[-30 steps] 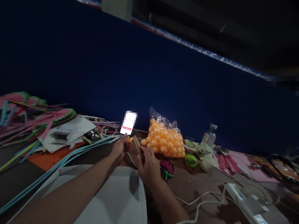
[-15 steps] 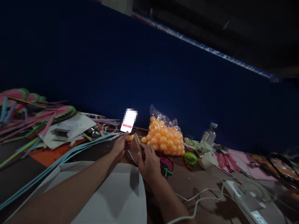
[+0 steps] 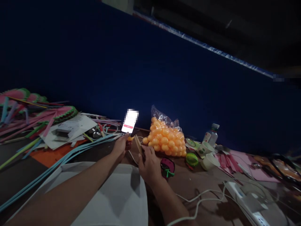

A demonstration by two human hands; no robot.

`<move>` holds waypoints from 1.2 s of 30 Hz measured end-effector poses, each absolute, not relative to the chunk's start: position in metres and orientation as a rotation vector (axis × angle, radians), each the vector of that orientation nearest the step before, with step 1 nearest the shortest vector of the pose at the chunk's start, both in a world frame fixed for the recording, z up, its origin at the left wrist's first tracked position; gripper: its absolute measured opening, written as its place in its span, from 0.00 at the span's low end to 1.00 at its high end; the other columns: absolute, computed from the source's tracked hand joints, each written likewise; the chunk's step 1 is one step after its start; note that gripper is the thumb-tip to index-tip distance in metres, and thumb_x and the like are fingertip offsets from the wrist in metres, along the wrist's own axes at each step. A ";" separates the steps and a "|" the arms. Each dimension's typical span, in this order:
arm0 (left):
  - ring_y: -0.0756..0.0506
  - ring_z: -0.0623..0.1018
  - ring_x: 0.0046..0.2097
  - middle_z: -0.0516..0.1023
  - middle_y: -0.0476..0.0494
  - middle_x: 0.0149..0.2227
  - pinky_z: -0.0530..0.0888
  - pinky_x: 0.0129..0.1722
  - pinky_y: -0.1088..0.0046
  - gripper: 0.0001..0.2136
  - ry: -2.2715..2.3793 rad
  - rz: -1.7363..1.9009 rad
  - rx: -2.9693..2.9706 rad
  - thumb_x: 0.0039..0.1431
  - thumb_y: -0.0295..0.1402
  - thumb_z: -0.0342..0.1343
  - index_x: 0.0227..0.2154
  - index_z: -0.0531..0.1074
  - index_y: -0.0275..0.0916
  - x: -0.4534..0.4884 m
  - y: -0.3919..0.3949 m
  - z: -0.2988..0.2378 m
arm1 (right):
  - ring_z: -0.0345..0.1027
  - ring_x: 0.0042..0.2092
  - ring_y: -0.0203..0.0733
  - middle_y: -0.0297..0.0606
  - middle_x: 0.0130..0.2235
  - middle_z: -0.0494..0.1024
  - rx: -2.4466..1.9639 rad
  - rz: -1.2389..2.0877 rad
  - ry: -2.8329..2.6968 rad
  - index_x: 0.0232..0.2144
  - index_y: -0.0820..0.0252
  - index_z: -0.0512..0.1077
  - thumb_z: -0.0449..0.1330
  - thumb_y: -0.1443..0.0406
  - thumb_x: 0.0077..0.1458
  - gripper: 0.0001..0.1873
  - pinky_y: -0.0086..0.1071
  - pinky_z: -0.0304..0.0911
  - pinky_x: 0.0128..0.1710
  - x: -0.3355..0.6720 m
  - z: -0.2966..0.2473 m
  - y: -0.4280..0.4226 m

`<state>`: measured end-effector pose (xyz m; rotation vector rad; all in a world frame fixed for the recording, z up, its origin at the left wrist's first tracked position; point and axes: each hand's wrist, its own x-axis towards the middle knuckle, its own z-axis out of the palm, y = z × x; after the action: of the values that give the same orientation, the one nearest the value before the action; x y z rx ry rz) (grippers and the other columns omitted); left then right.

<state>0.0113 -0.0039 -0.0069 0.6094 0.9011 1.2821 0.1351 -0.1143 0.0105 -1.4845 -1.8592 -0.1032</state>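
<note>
My left hand (image 3: 121, 146) is closed around an orange ball (image 3: 130, 138), most of which the fingers hide. Just to its right, my right hand (image 3: 150, 164) grips a flat, light-brown piece like a wooden strip (image 3: 138, 144), its upper end tilted to the left, close to the ball. Behind my left hand a lit phone (image 3: 128, 125) stands upright with a white screen. A clear plastic bag of orange balls (image 3: 167, 138) lies beyond my right hand, and one loose-looking ball (image 3: 145, 140) sits at its left edge.
Light-blue cords (image 3: 70, 153) and coloured sticks with paper fans (image 3: 58, 113) cover the left. To the right are a green striped ball (image 3: 192, 159), paper cups (image 3: 209, 161), a bottle (image 3: 213, 135) and a power strip (image 3: 244, 204) with white cables. A white sheet (image 3: 119, 201) lies under my forearms.
The wooden strip and the ball shift very slightly between my hands, and less of the ball shows now. Both hands keep their hold in nearly the same place.
</note>
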 end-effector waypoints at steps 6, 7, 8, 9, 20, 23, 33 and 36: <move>0.55 0.65 0.19 0.69 0.50 0.21 0.64 0.17 0.80 0.16 0.866 1.286 0.616 0.49 0.44 0.60 0.28 0.69 0.34 0.011 -0.003 -0.009 | 0.69 0.46 0.45 0.48 0.48 0.70 -1.497 -0.139 -1.814 0.52 0.63 0.63 0.51 0.66 0.57 0.20 0.37 0.69 0.44 0.138 0.009 -0.114; 0.55 0.65 0.19 0.69 0.50 0.21 0.64 0.17 0.80 0.15 0.877 1.281 0.608 0.49 0.43 0.60 0.27 0.69 0.34 0.011 -0.003 -0.009 | 0.69 0.46 0.45 0.47 0.47 0.70 -1.502 -0.136 -1.834 0.52 0.62 0.64 0.51 0.66 0.56 0.20 0.37 0.69 0.43 0.138 0.009 -0.113; 0.55 0.65 0.18 0.69 0.50 0.21 0.63 0.17 0.80 0.15 0.882 1.281 0.603 0.49 0.43 0.60 0.27 0.69 0.34 0.011 -0.003 -0.009 | 0.69 0.46 0.45 0.47 0.47 0.71 -1.500 -0.135 -1.845 0.51 0.62 0.64 0.51 0.66 0.56 0.20 0.36 0.69 0.43 0.139 0.008 -0.113; 0.55 0.65 0.19 0.69 0.49 0.21 0.64 0.17 0.80 0.15 0.881 1.283 0.600 0.49 0.43 0.60 0.27 0.69 0.34 0.011 -0.002 -0.010 | 0.69 0.46 0.45 0.47 0.47 0.71 -1.492 -0.137 -1.844 0.51 0.62 0.64 0.51 0.66 0.57 0.19 0.36 0.69 0.43 0.139 0.008 -0.113; 0.55 0.66 0.19 0.70 0.49 0.22 0.63 0.17 0.81 0.14 0.856 1.286 0.605 0.50 0.41 0.60 0.28 0.69 0.33 0.011 -0.007 -0.004 | 0.69 0.46 0.45 0.48 0.47 0.71 -1.462 -0.145 -1.814 0.51 0.63 0.64 0.51 0.67 0.56 0.20 0.36 0.70 0.42 0.137 0.013 -0.114; 0.55 0.66 0.18 0.69 0.50 0.21 0.63 0.17 0.81 0.14 0.882 1.282 0.589 0.51 0.41 0.59 0.28 0.69 0.33 0.011 -0.006 -0.004 | 0.69 0.46 0.45 0.48 0.47 0.71 -1.485 -0.129 -1.825 0.51 0.63 0.64 0.51 0.67 0.56 0.19 0.37 0.70 0.42 0.138 0.014 -0.114; 0.55 0.67 0.18 0.71 0.48 0.20 0.65 0.17 0.81 0.11 0.913 1.257 0.509 0.53 0.38 0.58 0.27 0.69 0.33 0.010 -0.006 -0.003 | 0.69 0.46 0.45 0.47 0.47 0.71 -1.489 -0.121 -1.836 0.52 0.62 0.63 0.51 0.67 0.56 0.20 0.38 0.69 0.44 0.137 0.009 -0.113; 0.55 0.68 0.18 0.72 0.48 0.20 0.66 0.17 0.81 0.10 0.911 1.263 0.473 0.55 0.37 0.57 0.27 0.69 0.33 0.010 -0.006 -0.003 | 0.69 0.46 0.44 0.46 0.47 0.70 -1.484 -0.108 -1.825 0.52 0.62 0.63 0.51 0.67 0.57 0.20 0.37 0.68 0.44 0.137 0.009 -0.113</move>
<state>0.0098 -0.0064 -0.0031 0.4727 0.9115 1.2626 0.1365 -0.1128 0.0087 -1.4843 -1.8254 -0.1075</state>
